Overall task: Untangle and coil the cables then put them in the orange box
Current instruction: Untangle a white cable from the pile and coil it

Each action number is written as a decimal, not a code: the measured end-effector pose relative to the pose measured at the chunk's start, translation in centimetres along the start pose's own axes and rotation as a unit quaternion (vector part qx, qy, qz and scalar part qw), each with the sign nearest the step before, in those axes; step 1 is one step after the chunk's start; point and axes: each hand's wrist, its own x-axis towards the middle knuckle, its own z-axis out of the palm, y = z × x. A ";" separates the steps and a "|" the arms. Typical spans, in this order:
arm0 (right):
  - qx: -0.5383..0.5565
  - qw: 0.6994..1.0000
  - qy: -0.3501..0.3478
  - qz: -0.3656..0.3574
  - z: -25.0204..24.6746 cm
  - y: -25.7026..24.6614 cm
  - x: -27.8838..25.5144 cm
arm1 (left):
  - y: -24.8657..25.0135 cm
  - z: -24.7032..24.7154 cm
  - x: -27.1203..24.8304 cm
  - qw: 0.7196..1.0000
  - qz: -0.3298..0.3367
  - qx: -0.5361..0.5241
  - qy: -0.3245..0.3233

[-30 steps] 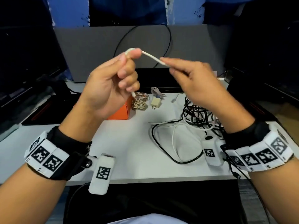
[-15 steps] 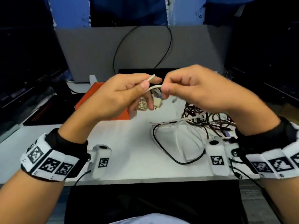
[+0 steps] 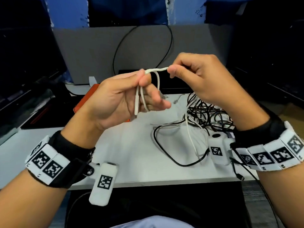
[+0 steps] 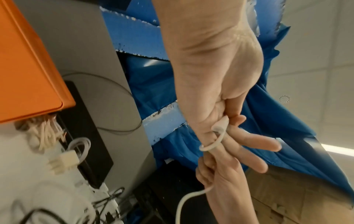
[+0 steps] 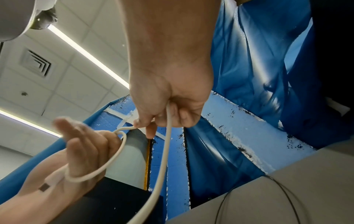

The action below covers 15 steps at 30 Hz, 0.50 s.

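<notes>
Right hand (image 5: 172, 106) grips a white cable (image 5: 164, 151) looped round the left hand (image 5: 84, 145).

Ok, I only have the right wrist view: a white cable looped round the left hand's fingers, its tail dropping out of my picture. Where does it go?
Observer: In the head view, the thin white cable falls from the right hand to the white table, beside a tangle of black cables.
Operator: Is the box anywhere near?
Observer: Yes. The orange plastic box sits on the table beyond the left hand.
Operator: Anything lying by it?
Observer: The left wrist view shows a beige coiled cable bundle at its corner.
</notes>
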 end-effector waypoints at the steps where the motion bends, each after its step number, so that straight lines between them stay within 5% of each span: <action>1: 0.004 1.000 0.000 -0.001 0.1 0.0 0.0 | -0.1 0.2 0.0 0.999 0.010 -0.040 0.002; 6: 0.126 0.991 -0.037 0.019 -0.3 0.2 0.1 | -0.4 1.1 -0.2 1.000 0.011 -0.017 -0.013; 11: 0.054 0.997 0.059 -0.020 -2.5 0.4 0.3 | 0.4 1.0 -0.2 0.996 0.000 0.094 -0.007; 15: 0.096 0.995 0.034 0.025 -2.0 1.0 0.5 | 0.9 1.3 -0.3 0.998 0.062 0.022 -0.004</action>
